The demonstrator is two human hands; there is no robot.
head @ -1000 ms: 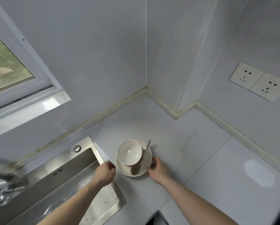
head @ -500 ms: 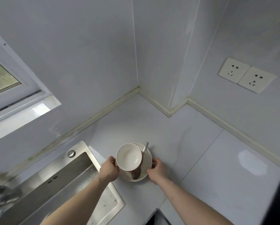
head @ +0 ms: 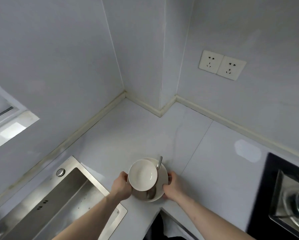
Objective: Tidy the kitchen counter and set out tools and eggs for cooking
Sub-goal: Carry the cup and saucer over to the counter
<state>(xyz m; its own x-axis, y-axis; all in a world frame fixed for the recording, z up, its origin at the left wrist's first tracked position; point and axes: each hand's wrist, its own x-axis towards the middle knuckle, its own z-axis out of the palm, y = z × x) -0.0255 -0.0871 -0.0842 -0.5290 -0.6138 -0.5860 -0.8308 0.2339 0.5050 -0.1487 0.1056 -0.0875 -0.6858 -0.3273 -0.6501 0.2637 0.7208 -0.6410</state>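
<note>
A white bowl (head: 142, 174) rests on a white plate (head: 163, 181) near the front of the pale counter (head: 136, 134). A metal spoon (head: 159, 164) lies on the plate, its handle pointing away from me and its head partly under the bowl. My left hand (head: 122, 187) grips the plate's left side, just under the bowl. My right hand (head: 172, 187) grips the plate's right rim. The bowl looks empty.
A steel sink (head: 58, 201) lies to the left of the plate. A black gas hob (head: 284, 196) occupies the right edge. Two wall sockets (head: 221, 64) sit above the counter. A window sill (head: 10, 129) is at the left. The counter's front edge runs just below my hands.
My left hand closed in from beside the sink onto the plate's left side. The view swung right, bringing the hob into sight.
</note>
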